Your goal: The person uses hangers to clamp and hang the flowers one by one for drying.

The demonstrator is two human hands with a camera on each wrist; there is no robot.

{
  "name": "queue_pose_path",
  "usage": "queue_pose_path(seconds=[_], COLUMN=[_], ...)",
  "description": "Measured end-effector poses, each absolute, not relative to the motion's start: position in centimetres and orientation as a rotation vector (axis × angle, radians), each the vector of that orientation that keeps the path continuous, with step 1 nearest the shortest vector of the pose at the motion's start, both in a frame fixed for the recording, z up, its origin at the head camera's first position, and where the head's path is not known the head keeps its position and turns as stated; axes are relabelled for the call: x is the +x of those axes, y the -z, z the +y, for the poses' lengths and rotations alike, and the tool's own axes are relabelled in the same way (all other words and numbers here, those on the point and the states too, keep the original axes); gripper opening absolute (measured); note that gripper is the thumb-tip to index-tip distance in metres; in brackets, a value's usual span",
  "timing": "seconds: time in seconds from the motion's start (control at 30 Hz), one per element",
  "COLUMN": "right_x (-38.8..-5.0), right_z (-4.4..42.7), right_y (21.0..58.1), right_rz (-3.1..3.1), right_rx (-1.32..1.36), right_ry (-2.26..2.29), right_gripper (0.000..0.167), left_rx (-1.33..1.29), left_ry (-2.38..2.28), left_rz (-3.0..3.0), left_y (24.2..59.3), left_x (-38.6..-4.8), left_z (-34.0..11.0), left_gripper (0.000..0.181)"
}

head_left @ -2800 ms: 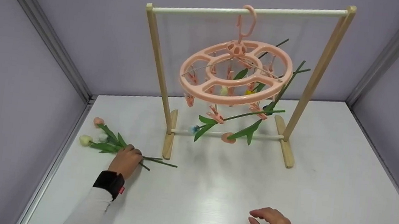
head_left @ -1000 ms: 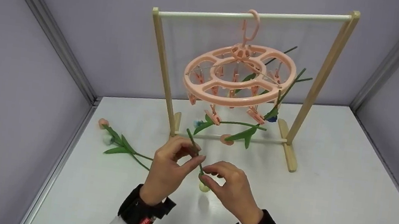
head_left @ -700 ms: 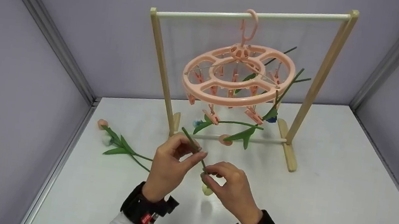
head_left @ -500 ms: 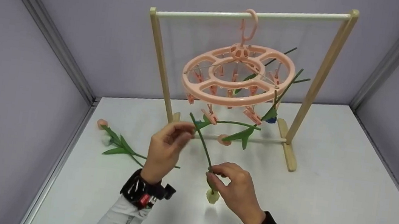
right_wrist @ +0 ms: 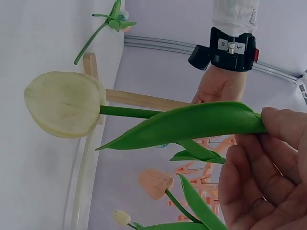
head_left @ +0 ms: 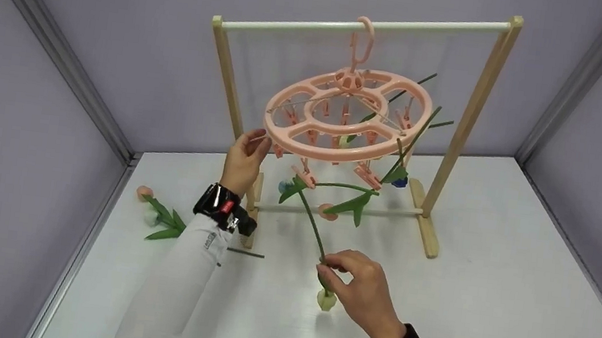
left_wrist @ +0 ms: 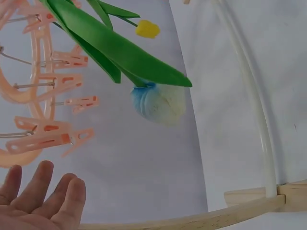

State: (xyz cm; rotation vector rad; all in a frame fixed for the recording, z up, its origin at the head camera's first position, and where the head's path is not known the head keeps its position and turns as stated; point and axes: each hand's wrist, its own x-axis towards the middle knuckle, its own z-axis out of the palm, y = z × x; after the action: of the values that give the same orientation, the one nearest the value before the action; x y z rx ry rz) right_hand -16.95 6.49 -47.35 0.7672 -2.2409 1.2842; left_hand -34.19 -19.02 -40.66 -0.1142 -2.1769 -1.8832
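My right hand point(head_left: 363, 291) pinches a cream tulip point(head_left: 326, 300) by its stem beside the leaf, bloom hanging down and stem slanting up and left. The right wrist view shows that cream tulip point(right_wrist: 64, 104) large, its green leaf point(right_wrist: 192, 123) meeting my thumb. My left hand point(head_left: 243, 159) is raised at the left rim of the pink clip hanger point(head_left: 331, 153); whether it touches the rim is unclear. In the left wrist view the fingers point(left_wrist: 74, 196) lie just under a pink clip point(left_wrist: 43, 136) and hold nothing. Several tulips hang bloom-down from other clips, including a blue-and-white tulip point(left_wrist: 160, 103).
The hanger hooks over the white top rod point(head_left: 433, 27) of a wooden stand point(head_left: 471, 112). Left on the white table lie loose tulips, a peach one point(head_left: 145, 192) and a whitish one point(head_left: 151, 218), partly behind my left sleeve. Walls enclose the back and sides.
My left hand picked the cream tulip from the table, brought it to my right hand, let go of the stem and rose left to the hanger's rim. The right hand keeps hold of it.
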Motion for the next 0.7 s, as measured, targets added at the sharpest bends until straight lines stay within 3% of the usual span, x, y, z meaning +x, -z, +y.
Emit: queue_pose_path(seconds=[0.37,0.7], right_x=[-17.0,-17.2], right_z=[6.4,6.6], right_y=[47.5,48.1], right_rz=[-2.270,-2.256], right_rx=[0.760,0.758], right_ry=[-1.292,-1.302], right_gripper=[0.009,0.010], left_rx=[-0.075,-0.288], left_ry=[1.941,1.934], left_rz=[-2.138,-2.063], left_y=[42.0,42.0], left_x=[-35.0,-32.8], left_z=[-20.4,-20.9], left_gripper=[0.022,0.019])
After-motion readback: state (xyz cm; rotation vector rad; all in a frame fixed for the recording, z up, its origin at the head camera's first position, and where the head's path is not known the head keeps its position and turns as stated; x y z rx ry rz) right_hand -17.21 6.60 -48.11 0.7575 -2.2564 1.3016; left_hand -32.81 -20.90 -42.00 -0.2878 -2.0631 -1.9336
